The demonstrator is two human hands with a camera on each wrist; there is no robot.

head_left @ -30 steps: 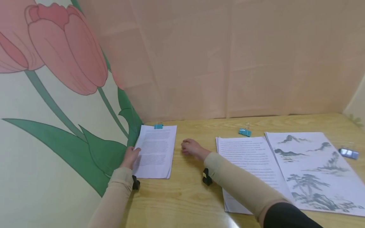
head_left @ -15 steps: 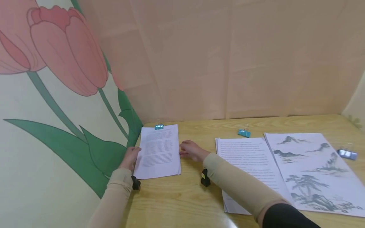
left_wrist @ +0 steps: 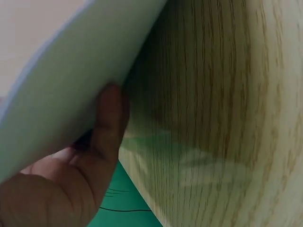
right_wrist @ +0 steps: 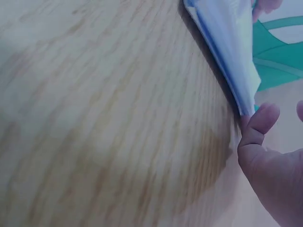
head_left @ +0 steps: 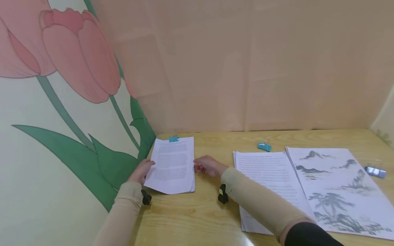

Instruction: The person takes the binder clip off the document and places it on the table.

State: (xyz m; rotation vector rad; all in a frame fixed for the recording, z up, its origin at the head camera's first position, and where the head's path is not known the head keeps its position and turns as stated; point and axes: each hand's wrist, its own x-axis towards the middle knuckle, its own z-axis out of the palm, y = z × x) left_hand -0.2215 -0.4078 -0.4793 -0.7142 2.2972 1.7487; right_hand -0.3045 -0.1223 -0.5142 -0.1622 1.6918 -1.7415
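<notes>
In the head view, my left hand [head_left: 141, 172] grips the left edge of a small stack of printed papers [head_left: 172, 167], thumb on top. Fingers [left_wrist: 110, 118] of that hand lie beneath the raised sheets in the left wrist view. On the other side, my right hand [head_left: 210, 165] touches the stack's right edge with loosely bent fingers. The right wrist view shows the paper edges [right_wrist: 229, 61] meeting a fingertip there, with the hand [right_wrist: 277, 175] not wrapped round them. A teal binder clip [head_left: 173, 139] sits at the stack's top edge; whether it is clamped on, I cannot tell.
Under my right forearm lies a larger printed stack [head_left: 264, 171]. Beside it is a sheet with ink landscapes [head_left: 332, 181]. Another teal binder clip [head_left: 264, 147] and a silvery binder clip [head_left: 375, 171] rest on the wooden table [head_left: 184, 218]. A tulip-painted wall [head_left: 61, 136] borders the left.
My right hand has come to the right edge of the small stack, from slightly apart. The stack has shifted and turned slightly in my left hand, and its lower left corner now curves.
</notes>
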